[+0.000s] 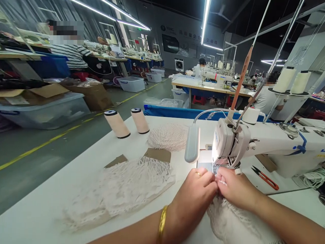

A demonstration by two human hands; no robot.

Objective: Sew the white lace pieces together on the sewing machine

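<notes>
Left hand (pixel 196 191) and right hand (pixel 235 186) together at lower centre, fingertips pinching lace (pixel 228 220) just under sewing machine (pixel 266 147) needle. More lace pieces (pixel 132 186) spread left on desk (pixel 50 203); two spools (pixel 127 122) behind; snips (pixel 265 178) to the right.

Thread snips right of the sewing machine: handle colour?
Red-orange handles on the thread snips, with dark blades; seen in the head view.

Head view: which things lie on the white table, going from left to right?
Left thread cone → second thread cone → far heap of net fabric → lamp head → sewing machine head → red thread snips → coiled white cord.
</notes>
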